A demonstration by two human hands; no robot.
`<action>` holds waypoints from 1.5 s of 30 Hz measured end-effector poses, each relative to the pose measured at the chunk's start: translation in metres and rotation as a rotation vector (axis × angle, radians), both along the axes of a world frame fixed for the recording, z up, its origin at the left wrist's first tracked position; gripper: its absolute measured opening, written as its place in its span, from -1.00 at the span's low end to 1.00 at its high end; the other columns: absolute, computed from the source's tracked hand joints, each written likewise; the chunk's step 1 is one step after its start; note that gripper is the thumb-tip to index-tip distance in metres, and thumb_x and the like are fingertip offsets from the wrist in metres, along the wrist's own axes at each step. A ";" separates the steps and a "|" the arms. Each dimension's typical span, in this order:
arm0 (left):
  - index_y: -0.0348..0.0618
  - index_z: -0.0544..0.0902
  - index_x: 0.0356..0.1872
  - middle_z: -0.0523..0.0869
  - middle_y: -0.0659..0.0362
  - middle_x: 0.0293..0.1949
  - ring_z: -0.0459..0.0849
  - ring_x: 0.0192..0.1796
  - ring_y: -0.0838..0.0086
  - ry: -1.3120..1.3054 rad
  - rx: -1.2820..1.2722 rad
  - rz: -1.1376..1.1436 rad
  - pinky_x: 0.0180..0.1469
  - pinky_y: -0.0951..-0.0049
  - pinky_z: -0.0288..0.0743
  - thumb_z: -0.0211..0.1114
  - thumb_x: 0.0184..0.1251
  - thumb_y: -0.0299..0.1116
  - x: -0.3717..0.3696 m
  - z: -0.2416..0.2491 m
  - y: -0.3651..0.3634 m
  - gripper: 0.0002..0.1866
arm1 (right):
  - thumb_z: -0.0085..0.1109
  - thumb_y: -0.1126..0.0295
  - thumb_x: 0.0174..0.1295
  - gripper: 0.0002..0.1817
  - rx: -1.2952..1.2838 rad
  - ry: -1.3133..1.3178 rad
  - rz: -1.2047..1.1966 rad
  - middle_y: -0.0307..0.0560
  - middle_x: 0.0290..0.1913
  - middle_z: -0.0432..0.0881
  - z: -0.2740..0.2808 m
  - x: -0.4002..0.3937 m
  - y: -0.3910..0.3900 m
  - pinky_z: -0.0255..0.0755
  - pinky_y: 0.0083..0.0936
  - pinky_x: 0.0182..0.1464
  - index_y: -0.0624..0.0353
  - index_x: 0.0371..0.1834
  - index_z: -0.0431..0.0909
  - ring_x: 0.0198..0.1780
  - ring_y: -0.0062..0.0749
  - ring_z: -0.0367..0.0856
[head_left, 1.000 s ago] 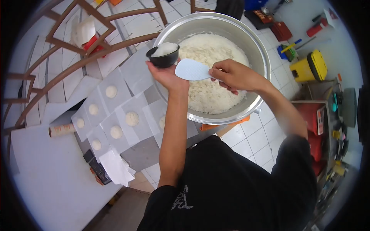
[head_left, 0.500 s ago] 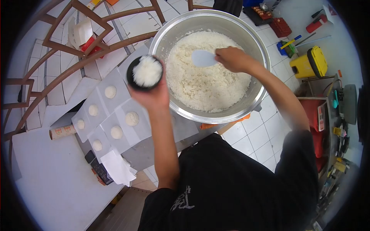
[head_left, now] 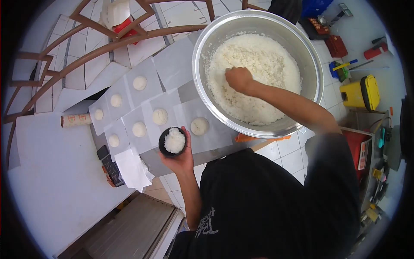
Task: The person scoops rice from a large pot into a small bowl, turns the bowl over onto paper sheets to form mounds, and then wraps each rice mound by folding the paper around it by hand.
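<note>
My left hand [head_left: 182, 160] is wrapped round a small black bowl [head_left: 161, 144] heaped with white rice [head_left: 174, 140]. It is at the front edge of the table, just below the paper sheets. Inside the big metal pot [head_left: 202, 88], my right hand [head_left: 239, 80] is closed low over the cooked rice [head_left: 263, 56]. It grips a pale rice paddle, whose blade is hidden from view now. Several rounded rice mounds, among them one beside the pot [head_left: 199, 126] and one above the bowl [head_left: 159, 116], lie on white paper sheets [head_left: 172, 64].
A paper-wrapped roll [head_left: 76, 120] lies at the table's left end, near a dark scale-like device [head_left: 111, 166] and stacked white paper [head_left: 133, 170]. Brown metal railing [head_left: 112, 45] curves behind the table. A yellow bin [head_left: 359, 93] stands on the floor at right.
My left hand has lowered the rice-filled bowl from beside the pot's rim to the table's front edge. My right hand has brought the paddle down to the rice. The view has shifted.
</note>
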State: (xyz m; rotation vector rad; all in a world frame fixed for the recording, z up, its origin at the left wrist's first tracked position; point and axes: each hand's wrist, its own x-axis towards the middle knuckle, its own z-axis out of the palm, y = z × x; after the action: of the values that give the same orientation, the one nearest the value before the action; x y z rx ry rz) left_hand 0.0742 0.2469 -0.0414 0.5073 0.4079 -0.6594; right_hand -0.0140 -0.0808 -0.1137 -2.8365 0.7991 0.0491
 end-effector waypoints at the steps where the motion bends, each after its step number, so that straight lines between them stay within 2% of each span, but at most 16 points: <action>1: -0.31 0.48 0.23 0.51 -0.18 0.26 0.36 0.37 -0.30 0.010 -0.026 0.016 0.43 -0.24 0.27 0.08 0.35 -0.06 -0.004 -0.001 0.001 -0.42 | 0.04 0.39 0.26 -0.75 0.193 0.109 -0.113 0.19 -0.25 0.75 0.008 0.000 -0.007 0.64 -0.16 -0.14 0.28 -0.22 0.69 -0.20 0.00 0.77; 8: -0.19 0.49 0.25 0.54 -0.08 0.25 0.43 0.34 -0.20 0.041 -0.011 -0.031 0.40 -0.25 0.29 0.03 0.36 -0.01 -0.008 0.019 -0.015 -0.43 | -0.01 0.18 0.40 -0.61 0.463 -0.053 -0.139 0.23 -0.25 0.73 -0.015 -0.017 -0.034 0.56 -0.12 -0.03 0.30 -0.28 0.69 -0.16 0.11 0.72; 10: -0.20 0.46 0.28 0.51 -0.08 0.28 0.41 0.36 -0.21 -0.032 -0.062 -0.087 0.42 -0.24 0.28 0.06 0.35 -0.04 -0.005 0.027 -0.022 -0.42 | 0.03 0.16 0.39 -0.60 0.598 -0.114 -0.172 0.18 -0.41 0.67 -0.015 -0.026 -0.032 0.47 -0.20 -0.20 0.31 -0.38 0.62 -0.39 -0.04 0.63; 14: -0.20 0.47 0.28 0.52 -0.09 0.27 0.41 0.36 -0.19 -0.101 -0.077 -0.127 0.41 -0.24 0.28 0.06 0.37 -0.05 0.000 0.051 -0.052 -0.43 | 0.01 0.16 0.42 -0.59 0.536 -0.267 -0.163 0.12 -0.48 0.63 -0.004 -0.049 -0.028 0.45 -0.26 -0.24 0.31 -0.39 0.59 -0.45 -0.18 0.56; 16: -0.14 0.49 0.26 0.54 -0.04 0.26 0.46 0.35 -0.06 -0.104 -0.075 -0.130 0.42 -0.14 0.30 0.06 0.40 -0.02 0.003 0.053 -0.074 -0.46 | -0.02 0.18 0.43 -0.59 0.604 -0.332 -0.274 0.26 -0.35 0.66 0.029 -0.068 -0.025 0.48 -0.15 -0.19 0.34 -0.37 0.60 -0.31 0.09 0.66; 17: -0.13 0.51 0.22 0.56 -0.01 0.24 0.49 0.32 0.03 -0.164 -0.027 -0.214 0.40 -0.08 0.32 0.06 0.42 0.00 0.004 0.052 -0.090 -0.49 | -0.02 0.18 0.43 -0.59 0.586 -0.336 -0.275 0.26 -0.35 0.66 0.046 -0.077 -0.023 0.48 -0.15 -0.19 0.34 -0.37 0.60 -0.31 0.09 0.66; 22: -0.12 0.46 0.11 0.56 0.15 0.03 0.56 0.09 0.40 -0.396 0.110 -0.442 0.18 0.28 0.46 0.17 0.48 -0.02 -0.018 0.014 -0.212 -0.58 | -0.04 0.32 0.45 -0.75 0.515 -0.466 -0.377 0.36 -0.39 0.61 0.131 -0.109 0.021 0.43 -0.01 -0.16 0.33 -0.09 0.47 -0.22 0.22 0.64; 24: -0.15 0.43 0.06 0.52 0.13 0.02 0.53 0.04 0.45 -0.424 0.235 -0.484 0.09 0.37 0.46 0.22 0.45 -0.04 -0.044 0.014 -0.253 -0.59 | -0.05 0.41 0.47 -0.82 0.323 -0.522 -0.344 0.20 -0.42 0.62 0.125 -0.108 0.039 0.46 -0.15 -0.23 0.29 -0.02 0.45 -0.35 0.09 0.64; 25: -0.16 0.44 -0.01 0.55 0.12 -0.04 0.54 -0.02 0.45 -0.448 0.294 -0.463 0.04 0.42 0.45 0.22 0.44 -0.02 -0.055 0.007 -0.270 -0.60 | -0.07 0.51 0.37 -0.73 0.153 -0.574 -0.260 0.42 -0.20 0.58 0.117 -0.105 0.046 0.45 0.11 -0.16 0.41 0.08 0.37 -0.23 0.36 0.62; 28: -0.16 0.46 -0.04 0.57 0.14 -0.12 0.56 -0.07 0.46 -0.457 0.317 -0.491 0.03 0.43 0.46 0.21 0.43 -0.03 -0.069 0.006 -0.297 -0.61 | -0.10 0.58 0.32 -0.60 0.141 -0.453 -0.384 0.45 -0.11 0.55 0.124 -0.103 0.073 0.55 0.01 -0.18 0.52 0.22 0.29 -0.26 0.30 0.65; 32: -0.15 0.47 -0.08 0.58 0.16 -0.16 0.61 -0.14 0.41 -0.410 0.329 -0.588 -0.08 0.36 0.54 0.23 0.37 -0.08 -0.066 0.003 -0.296 -0.65 | -0.06 0.58 0.31 -0.61 0.191 -0.333 -0.386 0.41 -0.16 0.57 0.126 -0.117 0.080 0.58 -0.05 -0.19 0.55 0.18 0.30 -0.27 0.24 0.68; 36: -0.16 0.47 -0.08 0.57 0.17 -0.18 0.61 -0.15 0.43 -0.453 0.359 -0.675 -0.08 0.35 0.54 0.22 0.38 -0.10 -0.055 -0.007 -0.292 -0.66 | 0.02 0.49 0.37 -0.74 0.363 -0.448 -0.167 0.37 -0.33 0.60 0.128 -0.137 0.054 0.51 -0.02 -0.20 0.45 0.02 0.49 -0.28 0.27 0.63; 40: -0.16 0.51 0.06 0.63 0.12 -0.02 0.65 0.00 0.35 -0.424 0.214 -0.881 0.04 0.30 0.57 0.14 0.42 -0.05 -0.043 0.002 -0.283 -0.59 | 0.01 0.44 0.43 -0.78 0.488 -0.534 -0.173 0.35 -0.34 0.62 0.149 -0.163 0.045 0.47 -0.11 -0.22 0.40 -0.08 0.57 -0.29 0.26 0.60; 42: -0.13 0.52 0.13 0.64 0.11 0.05 0.66 0.07 0.30 -0.363 0.111 -0.961 0.10 0.26 0.58 0.11 0.44 -0.02 -0.040 0.018 -0.277 -0.56 | 0.03 0.42 0.43 -0.75 0.403 -0.565 -0.135 0.30 -0.36 0.63 0.166 -0.179 0.048 0.49 -0.19 -0.24 0.41 -0.04 0.58 -0.35 0.11 0.64; 44: -0.03 0.50 0.25 0.60 0.11 0.20 0.61 0.22 0.23 -0.248 0.129 -1.086 0.21 0.06 0.53 0.05 0.46 0.04 -0.037 0.030 -0.269 -0.50 | 0.04 0.40 0.43 -0.73 0.447 -0.634 -0.358 0.23 -0.39 0.64 0.179 -0.191 0.048 0.51 -0.28 -0.24 0.41 -0.03 0.60 -0.39 -0.17 0.67; 45: 0.05 0.50 0.26 0.57 0.10 0.25 0.57 0.27 0.23 -0.231 0.126 -1.126 0.23 -0.10 0.49 0.02 0.46 0.05 -0.032 0.025 -0.268 -0.51 | 0.04 0.40 0.43 -0.73 0.451 -0.637 -0.350 0.23 -0.39 0.64 0.177 -0.189 0.041 0.51 -0.28 -0.24 0.41 -0.03 0.60 -0.39 -0.17 0.67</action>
State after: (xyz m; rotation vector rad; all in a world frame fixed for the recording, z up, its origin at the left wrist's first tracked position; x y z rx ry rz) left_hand 0.0426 -0.0209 -0.0163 0.9267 -0.1027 -1.6413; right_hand -0.2030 -0.0403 0.0630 -2.0638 0.9542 -0.6072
